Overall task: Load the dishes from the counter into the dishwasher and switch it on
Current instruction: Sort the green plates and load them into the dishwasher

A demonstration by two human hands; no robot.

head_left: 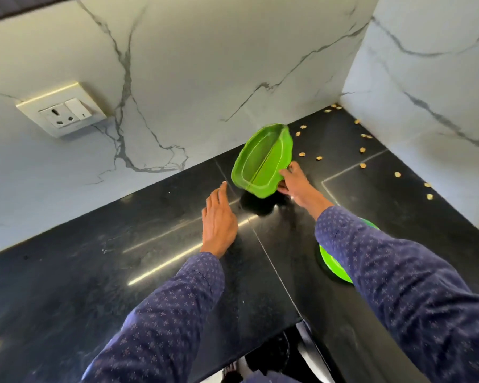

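Note:
A green divided plate (260,161) is tilted up on its edge above the black counter (122,272), near the marble back wall. My right hand (293,181) grips its lower right rim. To the left of the plate, my left hand (219,217) is stretched out flat over the counter, fingers straight, holding nothing. A second green plate (333,262) lies on the counter, mostly hidden under my right sleeve. The dishwasher is out of view.
Several small yellowish shells or food scraps (362,149) are scattered in the counter's far right corner. A wall socket with a switch (64,111) sits on the marble backsplash at the left. The counter's front edge (296,322) steps back near my body.

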